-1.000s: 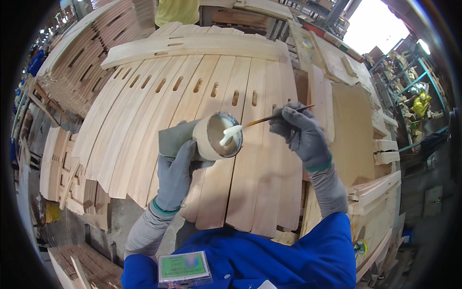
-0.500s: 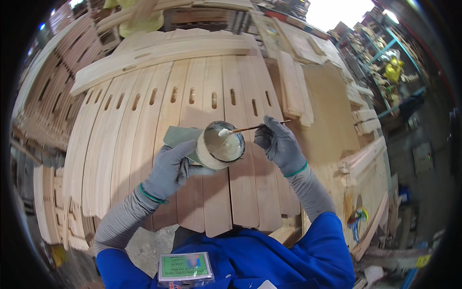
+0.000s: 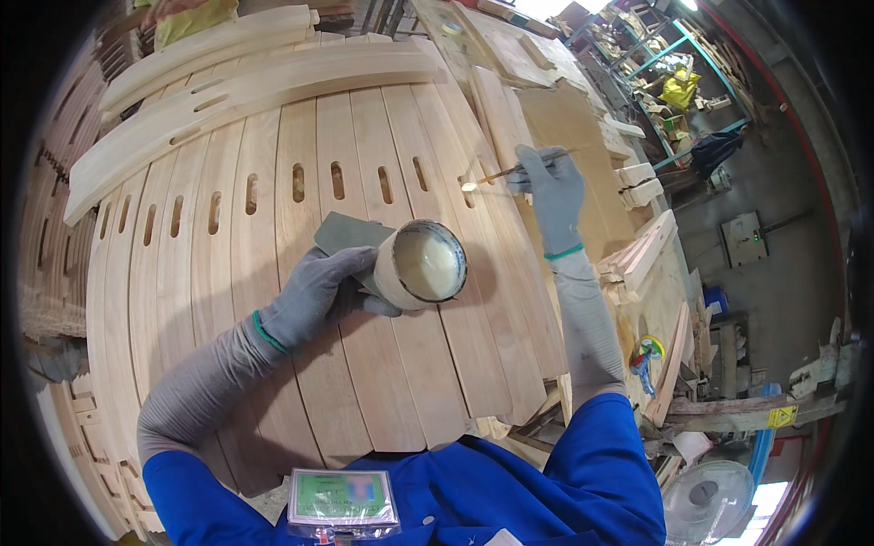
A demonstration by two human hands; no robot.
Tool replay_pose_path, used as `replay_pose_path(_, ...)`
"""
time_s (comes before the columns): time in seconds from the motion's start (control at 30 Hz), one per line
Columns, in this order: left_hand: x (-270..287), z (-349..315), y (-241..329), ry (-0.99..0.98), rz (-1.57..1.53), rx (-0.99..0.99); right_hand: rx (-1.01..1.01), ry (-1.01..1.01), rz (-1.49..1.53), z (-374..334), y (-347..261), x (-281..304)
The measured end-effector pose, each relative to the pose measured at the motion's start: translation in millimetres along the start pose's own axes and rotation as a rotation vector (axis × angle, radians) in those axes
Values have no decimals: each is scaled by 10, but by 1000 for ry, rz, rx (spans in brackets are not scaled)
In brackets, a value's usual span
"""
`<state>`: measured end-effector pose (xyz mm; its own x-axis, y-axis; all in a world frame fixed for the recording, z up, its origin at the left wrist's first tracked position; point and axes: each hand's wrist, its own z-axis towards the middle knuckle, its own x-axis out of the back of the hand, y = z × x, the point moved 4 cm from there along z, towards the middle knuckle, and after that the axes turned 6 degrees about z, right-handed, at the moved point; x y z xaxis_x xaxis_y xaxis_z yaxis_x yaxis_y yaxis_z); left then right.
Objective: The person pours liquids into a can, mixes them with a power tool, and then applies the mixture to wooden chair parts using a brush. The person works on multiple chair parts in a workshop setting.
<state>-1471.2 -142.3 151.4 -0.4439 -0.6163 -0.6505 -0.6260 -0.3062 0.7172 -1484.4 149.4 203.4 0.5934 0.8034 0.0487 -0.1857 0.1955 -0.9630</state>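
Observation:
In my gloved left hand (image 3: 319,296) is a round cup (image 3: 390,273) of creamy white glue-like liquid, tipped slightly toward me. A flat grey-green piece (image 3: 350,235), like a sheet of sandpaper, is held behind it in the same hand. My gloved right hand (image 3: 546,187) pinches a thin brush (image 3: 501,173), its whitened tip at a slot in the rightmost of the pale wooden boards (image 3: 273,300). Whether the tip is inside the slot I cannot tell. The boards lie side by side, each with an oblong slot near its far end.
Loose planks (image 3: 246,91) lie across the boards' far ends. On the right are a brown sheet (image 3: 569,127), stacked wood pieces (image 3: 642,250) and rolls of tape (image 3: 650,350). Farther right stand a blue-green rack (image 3: 678,82) and a fan (image 3: 706,500). More stacked boards (image 3: 68,227) rise at left.
My right hand has carried the brush away from the cup, out and forward to the slot on the right. My left hand keeps its grip on the cup. The view has shifted rightward.

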Motion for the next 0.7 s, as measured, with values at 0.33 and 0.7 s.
replay_pose_path(0.33,54,7,4,-4,15,-40,212,-243,-637,99,-57,-313)
replay_pose_path(0.7,116,27,82,29,179,-98,266,-311,-570,154,18,-253)
